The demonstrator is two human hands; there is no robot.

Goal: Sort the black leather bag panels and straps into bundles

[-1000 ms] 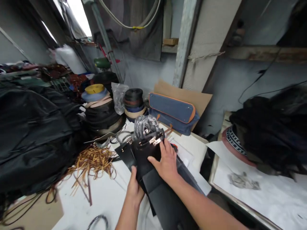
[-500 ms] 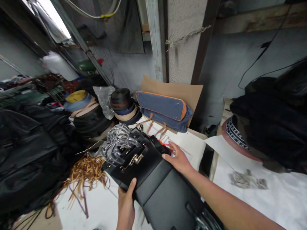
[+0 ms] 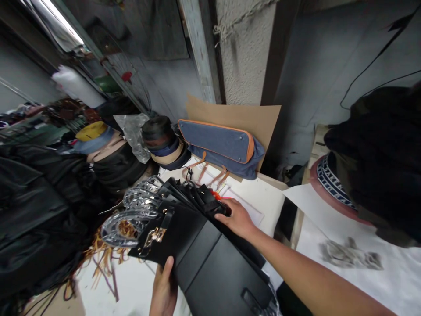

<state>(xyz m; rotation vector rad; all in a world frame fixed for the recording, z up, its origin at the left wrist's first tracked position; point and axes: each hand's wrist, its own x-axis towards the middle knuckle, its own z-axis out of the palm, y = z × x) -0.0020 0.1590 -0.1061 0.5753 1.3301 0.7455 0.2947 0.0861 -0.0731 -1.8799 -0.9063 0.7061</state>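
Observation:
A stack of flat black leather bag panels (image 3: 197, 245) with gold clasps and clear plastic-wrapped handles (image 3: 131, 210) lies fanned out over the white table (image 3: 263, 197). My left hand (image 3: 163, 289) grips the lower left edge of the top panel, thumb on its face. My right hand (image 3: 237, 217) rests on the far right edge of the stack, fingers on the panels underneath.
A blue bag with orange trim (image 3: 220, 147) leans on cardboard at the back. Rolls of strap and tape (image 3: 161, 140) stand left of it, tan cord scraps (image 3: 105, 254) lie on the left. Black bags (image 3: 36, 210) pile up left; dark fabric (image 3: 381, 153) sits right.
The top panel has swung left and lifted, so the stack now fans apart. My right hand slid from the panel's face to the far right edge. The camera tilted down.

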